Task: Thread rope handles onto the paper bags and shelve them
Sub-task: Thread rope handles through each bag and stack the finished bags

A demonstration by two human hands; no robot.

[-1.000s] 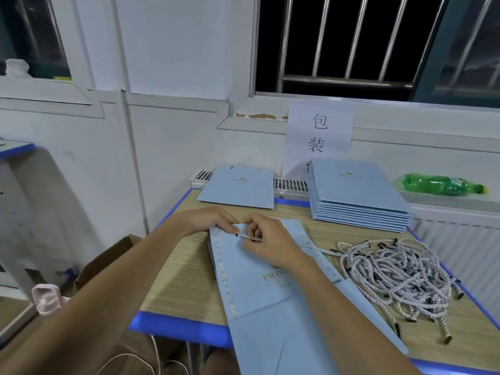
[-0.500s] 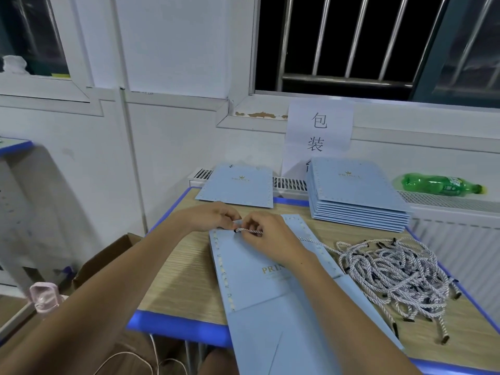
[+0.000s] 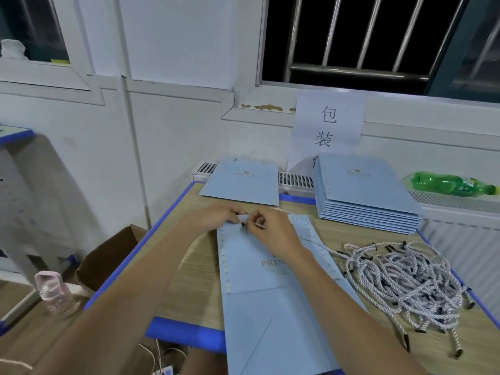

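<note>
A flat light-blue paper bag [image 3: 251, 269] lies lengthwise on the wooden table [image 3: 186, 282] in front of me. My left hand [image 3: 216, 216] pinches the bag's far top edge. My right hand [image 3: 273, 231] pinches a white-and-grey twisted rope [image 3: 322, 246] near its black tip, and the tip sits at the bag's top edge between my two hands. The rope trails right into a loose pile of rope handles [image 3: 405, 277]. Whether the tip is through a hole I cannot tell.
A stack of several flat blue bags [image 3: 365, 196] stands at the back right, a single blue bag [image 3: 243, 182] at the back left. A green bottle [image 3: 454, 185] lies on the radiator ledge. A cardboard box [image 3: 108, 255] and a pink bottle [image 3: 52, 290] are left of the table.
Both hands have slid away from me along the bag to its top edge. The rope's black tip has moved with the right hand and now meets the left fingers.
</note>
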